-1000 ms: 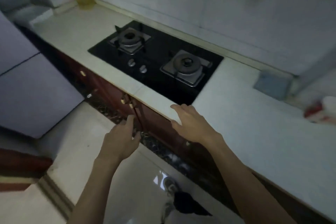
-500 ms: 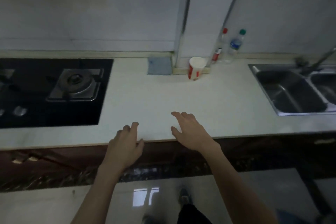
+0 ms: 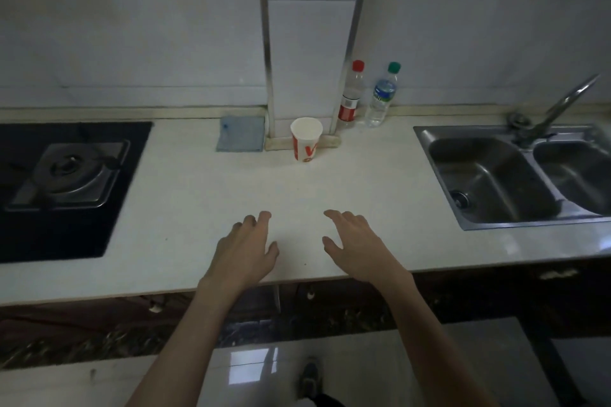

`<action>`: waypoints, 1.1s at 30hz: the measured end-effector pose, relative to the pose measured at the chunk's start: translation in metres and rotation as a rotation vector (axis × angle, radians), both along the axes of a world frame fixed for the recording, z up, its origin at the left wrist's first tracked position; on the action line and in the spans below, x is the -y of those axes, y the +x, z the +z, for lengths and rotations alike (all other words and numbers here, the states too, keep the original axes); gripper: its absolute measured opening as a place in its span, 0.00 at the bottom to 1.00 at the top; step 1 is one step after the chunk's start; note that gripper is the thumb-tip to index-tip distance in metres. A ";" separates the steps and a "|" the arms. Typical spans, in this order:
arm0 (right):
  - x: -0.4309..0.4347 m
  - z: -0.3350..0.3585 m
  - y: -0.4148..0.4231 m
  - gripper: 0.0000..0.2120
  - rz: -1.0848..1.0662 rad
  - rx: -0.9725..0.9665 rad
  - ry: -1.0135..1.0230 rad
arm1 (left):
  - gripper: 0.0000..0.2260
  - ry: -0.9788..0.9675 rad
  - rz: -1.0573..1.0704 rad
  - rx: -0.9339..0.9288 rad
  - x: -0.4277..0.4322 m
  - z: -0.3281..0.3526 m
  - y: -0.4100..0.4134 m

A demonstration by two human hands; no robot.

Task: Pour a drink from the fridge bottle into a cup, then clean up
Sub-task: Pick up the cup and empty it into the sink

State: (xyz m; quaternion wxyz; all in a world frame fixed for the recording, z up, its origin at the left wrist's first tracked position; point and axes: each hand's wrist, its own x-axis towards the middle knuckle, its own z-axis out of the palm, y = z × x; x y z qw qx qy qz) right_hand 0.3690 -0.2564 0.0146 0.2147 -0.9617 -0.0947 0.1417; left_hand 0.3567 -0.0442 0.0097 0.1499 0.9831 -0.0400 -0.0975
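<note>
The left hand (image 3: 243,249) hovers over the near edge of the counter (image 3: 198,195), fingers loosely spread and curled, holding nothing. The right hand (image 3: 355,246) is beside it, a gap between them, also spread wide and empty, palm down.

Farther back, near the wall, a paper cup (image 3: 305,139) stands upright with its mouth open; from here it looks empty, though the bottom is hard to see. A paper cup is light and thin-walled, so it probably dents under a hard squeeze and tips easily when empty; hold it around the middle with gentle pressure, or steady it on the counter while pouring.

Just behind and to the right stand two plastic bottles, one with a red cap (image 3: 351,94) and one with a green cap (image 3: 382,96), close together. Whether either is the fridge bottle I cannot tell. Such a bottle is smooth, maybe wet and slippery if cold, and best gripped around the body below the shoulder.

A blue cloth (image 3: 240,138) lies left of the cup; the sink (image 3: 496,225) is to the right.
</note>
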 end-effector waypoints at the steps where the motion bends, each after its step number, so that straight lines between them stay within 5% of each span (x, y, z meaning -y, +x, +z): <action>1: 0.004 -0.001 0.004 0.24 0.007 -0.003 0.002 | 0.23 -0.022 0.017 -0.010 0.002 0.000 0.004; 33: 0.014 -0.058 0.182 0.37 -0.096 -0.037 0.068 | 0.23 -0.195 0.048 -0.203 -0.011 -0.054 0.223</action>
